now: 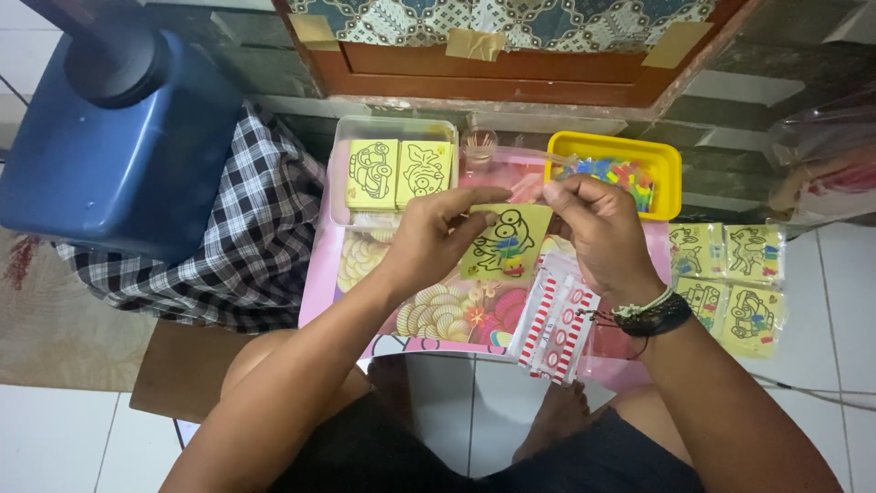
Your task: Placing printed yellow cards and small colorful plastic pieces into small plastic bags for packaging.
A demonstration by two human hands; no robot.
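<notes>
Card (505, 241), yellow with a black-outlined cartoon figure, is pinched at its top edge between both hands above the pink surface (315, 274): the left hand (429, 239) pinches its upper left corner, the right hand (598, 230) its upper right. Just below the right grip lie red-and-white striped packets (552, 329); beyond it sits a yellow tray (666, 160) of coloured bits. Beyond the left grip, a clear box (392, 128) holds two more cards.
</notes>
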